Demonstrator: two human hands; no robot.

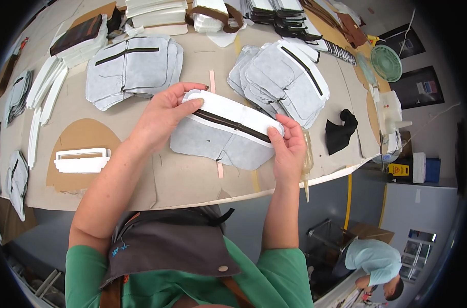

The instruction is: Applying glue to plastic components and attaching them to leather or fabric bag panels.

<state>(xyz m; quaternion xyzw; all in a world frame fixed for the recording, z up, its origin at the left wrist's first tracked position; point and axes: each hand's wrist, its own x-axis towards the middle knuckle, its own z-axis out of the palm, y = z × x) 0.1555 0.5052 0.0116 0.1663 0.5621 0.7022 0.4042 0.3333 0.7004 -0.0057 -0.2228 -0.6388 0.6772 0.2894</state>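
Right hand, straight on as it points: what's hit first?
Likely the right stack of rounded grey fabric panels with a black strip; height unclear, so the right hand might pass above.

Seen across the centre: a broad worktable (187,185), covered with beige sheeting and curved along its front edge by the lens. Below and to the right: a blue-grey floor (323,205), crossed by a yellow line (348,197). At far right: a grey wall (449,46) bearing dark rectangular panels (408,91); lower down, a pale blue-grey surface (413,210), wall or partition unclear. Lit brightly, with faint shadows.
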